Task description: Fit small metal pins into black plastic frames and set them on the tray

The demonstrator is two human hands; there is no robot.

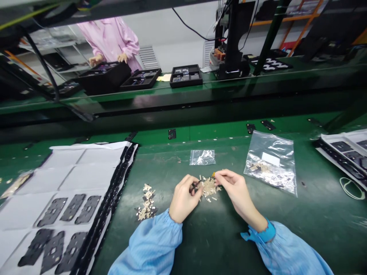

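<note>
My left hand (pixel 184 196) is closed in a pinch at the left edge of a pile of small beige metal-looking pieces (pixel 210 188). A small dark part (pixel 195 186) shows between its thumb and fingers. Over the right side of the pile, my right hand (pixel 233 188) pinches a tiny piece with a yellow end (pixel 213 175); its exact kind is too small to tell. Left of my left hand lies another heap of beige and black pieces (pixel 147 204). A small clear bag (pixel 202 157) lies just beyond the pile.
A zip bag of parts (pixel 271 162) lies to the right, near a pale rubber band (pixel 352 188). A white-lined tray (pixel 94 168) with black plates (pixel 53 211) fills the left. At right stands another tray (pixel 329 151). Across the raised shelf, a person in pink (pixel 110 42) handles black trays.
</note>
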